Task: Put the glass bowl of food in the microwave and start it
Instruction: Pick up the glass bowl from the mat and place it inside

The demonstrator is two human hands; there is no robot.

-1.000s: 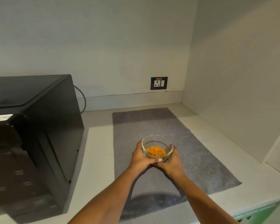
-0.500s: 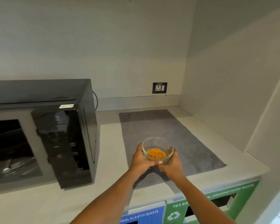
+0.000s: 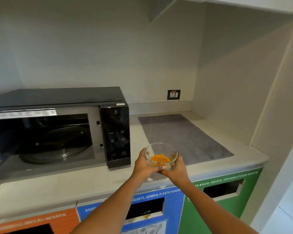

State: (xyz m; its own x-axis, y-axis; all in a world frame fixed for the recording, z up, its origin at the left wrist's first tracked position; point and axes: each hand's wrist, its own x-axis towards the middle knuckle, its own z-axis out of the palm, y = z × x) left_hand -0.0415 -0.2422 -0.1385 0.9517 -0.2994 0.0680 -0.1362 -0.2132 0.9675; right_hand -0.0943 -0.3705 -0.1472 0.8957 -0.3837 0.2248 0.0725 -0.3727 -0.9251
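A small glass bowl (image 3: 161, 150) with orange food (image 3: 159, 158) in it is held in the air above the counter's front edge. My left hand (image 3: 143, 164) cups its left side and my right hand (image 3: 175, 168) its right side, fingers meeting under it. To the left stands a black microwave (image 3: 61, 98). Its cavity is exposed, showing the glass turntable (image 3: 56, 149). The control panel (image 3: 116, 135) sits at its right end, just left of the bowl. The door is mostly out of view at the left edge.
A grey mat (image 3: 184, 137) lies on the beige counter (image 3: 66, 183) right of the microwave. A wall socket (image 3: 173, 94) is on the back wall. Below the counter are orange (image 3: 41, 222), blue (image 3: 169, 200) and green (image 3: 227, 188) waste bin fronts. A side wall closes the alcove at the right.
The view has pulled back and up, revealing the open microwave cavity and the bins. Both hands have lifted the bowl off the grey mat and brought it toward the counter's front edge.
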